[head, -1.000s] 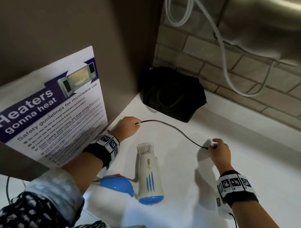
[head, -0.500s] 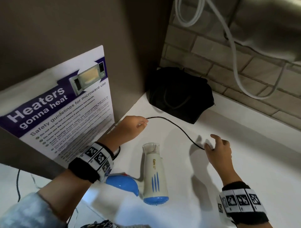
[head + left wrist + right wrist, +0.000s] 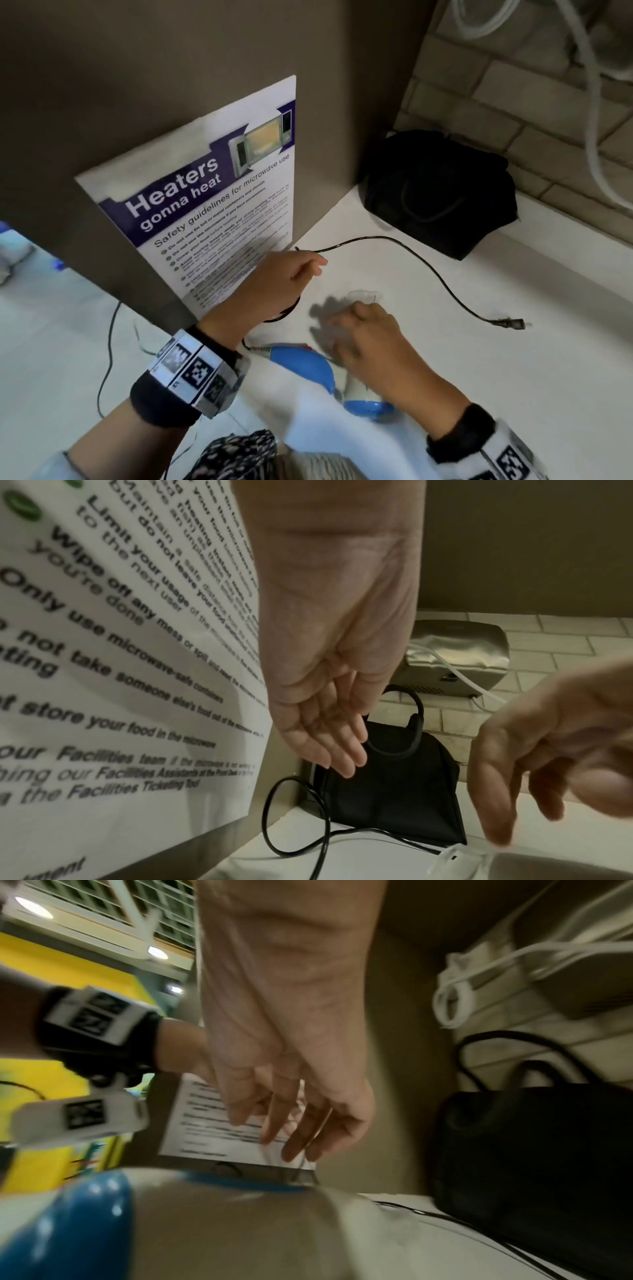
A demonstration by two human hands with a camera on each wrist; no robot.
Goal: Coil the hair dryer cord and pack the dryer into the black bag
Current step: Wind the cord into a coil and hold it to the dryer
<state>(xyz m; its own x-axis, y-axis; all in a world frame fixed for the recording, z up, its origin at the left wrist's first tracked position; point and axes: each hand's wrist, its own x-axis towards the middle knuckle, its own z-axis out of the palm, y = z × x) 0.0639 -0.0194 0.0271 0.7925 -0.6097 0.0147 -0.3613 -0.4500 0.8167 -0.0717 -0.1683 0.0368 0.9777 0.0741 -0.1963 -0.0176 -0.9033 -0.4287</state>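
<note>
The left hand (image 3: 291, 274) pinches the black cord (image 3: 404, 246) between fingers and thumb near the poster (image 3: 219, 205) on the side wall; from there the cord arcs across the white tabletop (image 3: 513, 377) to its plug (image 3: 507, 322), which lies free toward the right. The right hand (image 3: 366, 335) hovers with loosely spread fingers, gripping nothing, over the white-and-blue hair dryer (image 3: 363, 397) lying near the tabletop's front edge; whether it touches the dryer I cannot tell. The black bag (image 3: 442, 192) sits in the back corner against the brick wall (image 3: 479, 113).
</note>
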